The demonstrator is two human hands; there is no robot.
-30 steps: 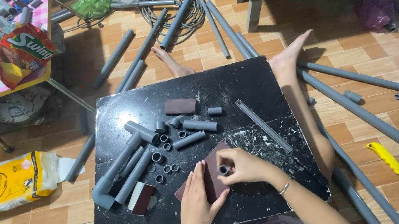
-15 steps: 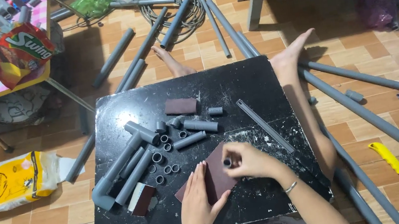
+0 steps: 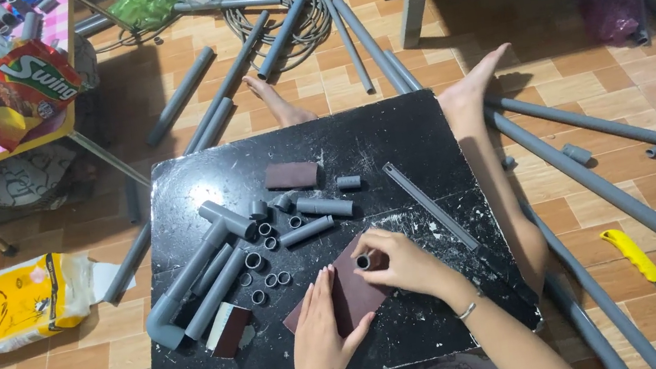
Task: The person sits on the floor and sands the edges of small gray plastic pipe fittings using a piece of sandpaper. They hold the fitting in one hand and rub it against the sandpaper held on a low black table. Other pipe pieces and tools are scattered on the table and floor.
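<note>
Pipe ring (image 3: 364, 261) | bore facing up, pinched in my right hand (image 3: 400, 263) | my left hand (image 3: 322, 328) flat on sandpaper sheet (image 3: 354, 293) | board's (image 3: 390, 135) near edge

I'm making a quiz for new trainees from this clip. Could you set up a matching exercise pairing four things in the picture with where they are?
Things:
1. short pipe ring
2. sandpaper sheet
3. yellow cutter
4. yellow bag

Places:
A. on the tiled floor, left of the black board
B. flat on the board under the left hand
C. pinched in the fingers of the right hand
D. on the floor to the right, between long grey pipes

Pairs: 1-C, 2-B, 3-D, 4-A
</note>
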